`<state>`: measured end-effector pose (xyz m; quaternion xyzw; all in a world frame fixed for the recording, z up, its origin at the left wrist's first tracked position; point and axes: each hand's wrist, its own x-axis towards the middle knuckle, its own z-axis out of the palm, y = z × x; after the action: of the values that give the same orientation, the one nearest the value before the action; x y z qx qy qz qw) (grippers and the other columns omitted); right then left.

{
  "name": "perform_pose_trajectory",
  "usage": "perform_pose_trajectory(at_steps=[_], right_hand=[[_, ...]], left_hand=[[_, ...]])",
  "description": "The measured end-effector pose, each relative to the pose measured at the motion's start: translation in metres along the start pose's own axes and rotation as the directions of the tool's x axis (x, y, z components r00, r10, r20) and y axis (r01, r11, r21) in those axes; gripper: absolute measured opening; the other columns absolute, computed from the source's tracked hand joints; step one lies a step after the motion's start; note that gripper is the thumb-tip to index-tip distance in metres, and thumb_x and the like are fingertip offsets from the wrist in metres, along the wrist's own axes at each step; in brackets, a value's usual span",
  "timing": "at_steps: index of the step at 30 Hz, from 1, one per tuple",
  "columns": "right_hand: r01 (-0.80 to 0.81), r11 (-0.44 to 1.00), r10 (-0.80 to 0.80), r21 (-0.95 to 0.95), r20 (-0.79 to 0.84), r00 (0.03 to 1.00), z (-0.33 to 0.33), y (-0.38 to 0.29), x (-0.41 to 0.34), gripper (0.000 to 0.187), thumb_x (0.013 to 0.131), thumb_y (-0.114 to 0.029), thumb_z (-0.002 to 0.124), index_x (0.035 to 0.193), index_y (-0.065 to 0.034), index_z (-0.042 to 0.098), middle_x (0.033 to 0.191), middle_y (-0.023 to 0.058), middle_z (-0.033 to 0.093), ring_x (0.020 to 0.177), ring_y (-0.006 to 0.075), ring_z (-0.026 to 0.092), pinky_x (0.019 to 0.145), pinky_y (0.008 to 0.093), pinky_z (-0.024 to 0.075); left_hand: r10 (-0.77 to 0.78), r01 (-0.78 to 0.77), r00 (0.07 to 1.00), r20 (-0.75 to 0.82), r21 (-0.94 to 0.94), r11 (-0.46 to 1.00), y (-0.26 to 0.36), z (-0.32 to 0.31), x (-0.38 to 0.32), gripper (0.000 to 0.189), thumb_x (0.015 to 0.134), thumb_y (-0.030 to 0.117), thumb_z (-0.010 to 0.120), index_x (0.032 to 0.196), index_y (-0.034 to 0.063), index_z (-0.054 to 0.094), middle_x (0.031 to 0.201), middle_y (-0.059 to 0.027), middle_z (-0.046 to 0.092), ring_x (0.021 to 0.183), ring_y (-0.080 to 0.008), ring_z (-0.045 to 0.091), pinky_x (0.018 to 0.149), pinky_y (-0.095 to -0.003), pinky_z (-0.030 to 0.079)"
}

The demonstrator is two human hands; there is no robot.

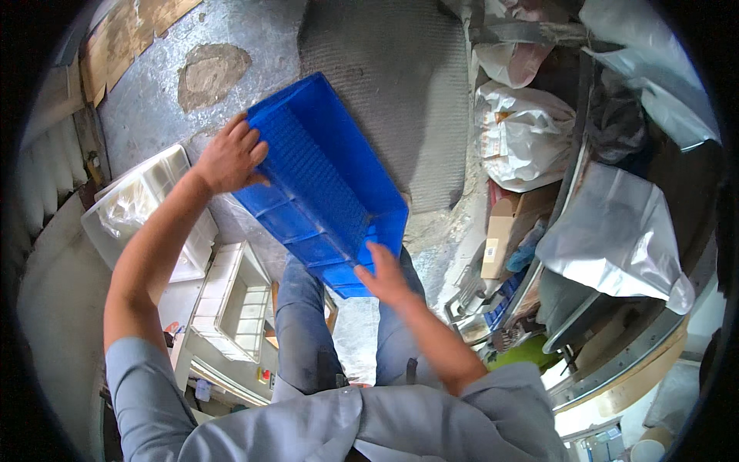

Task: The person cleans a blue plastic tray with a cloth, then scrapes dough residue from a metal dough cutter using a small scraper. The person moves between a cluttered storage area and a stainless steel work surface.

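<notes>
A blue plastic crate is tilted on its side in front of my legs, its hollow facing up and to the right. My left hand grips the rim at its far left corner, fingers curled over the edge. At the near end of the same rim is my right hand, slightly blurred. Its thumb and forefinger are spread close to the edge; whether they grip it is unclear. The crate's ribbed outer wall faces my legs, and its near end overlaps my knees.
White plastic crates stand at the left, one holding a clear bag. A ribbed grey mat lies on the floor ahead. On the right are a white sack, a cardboard box and a plastic bag over a rounded metal edge.
</notes>
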<state>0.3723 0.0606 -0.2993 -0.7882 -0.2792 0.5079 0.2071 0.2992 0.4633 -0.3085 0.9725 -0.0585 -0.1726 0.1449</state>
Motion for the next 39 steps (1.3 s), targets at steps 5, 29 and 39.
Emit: perform_pose_trajectory(at_steps=[5, 29, 39], right_hand=[[-0.234, 0.958, 0.256, -0.163, 0.124, 0.959, 0.032, 0.020, 0.000, 0.044, 0.073, -0.045, 0.069, 0.090, -0.0059, 0.058, 0.085, 0.0213, 0.065, 0.079, 0.0401, 0.062, 0.068, 0.0484, 0.0493], [0.574, 0.490, -0.651, -0.656, 0.162, 0.741, -0.308, -0.281, -0.117, 0.041, 0.060, -0.042, 0.076, 0.063, -0.0099, 0.051, 0.060, 0.0098, 0.055, 0.055, 0.0296, 0.057, 0.049, 0.0407, 0.0419], [0.720, 0.188, -0.691, -0.668, 0.431, 0.580, -0.287, -0.402, -0.060, 0.045, 0.058, -0.042, 0.078, 0.062, -0.0079, 0.048, 0.061, 0.0107, 0.055, 0.061, 0.0299, 0.057, 0.054, 0.0408, 0.0429]], left_hand=[[0.062, -0.063, 0.995, 0.072, 0.018, 0.998, -0.005, -0.020, 0.010, 0.054, 0.063, 0.056, 0.068, 0.078, 0.0075, 0.049, 0.075, -0.0086, 0.051, 0.078, -0.0271, 0.051, 0.083, -0.0396, 0.039], [-0.689, 0.706, 0.606, -0.396, -0.130, 0.696, 0.230, -0.329, -0.248, 0.055, 0.061, 0.062, 0.068, 0.060, 0.0116, 0.046, 0.058, -0.0059, 0.050, 0.058, -0.0274, 0.055, 0.059, -0.0384, 0.042], [-0.896, 0.738, 0.408, -0.177, -0.514, 0.437, 0.258, -0.312, -0.323, 0.038, 0.065, 0.041, 0.074, 0.069, 0.0089, 0.056, 0.069, -0.0094, 0.060, 0.071, -0.0299, 0.062, 0.062, -0.0417, 0.048]])
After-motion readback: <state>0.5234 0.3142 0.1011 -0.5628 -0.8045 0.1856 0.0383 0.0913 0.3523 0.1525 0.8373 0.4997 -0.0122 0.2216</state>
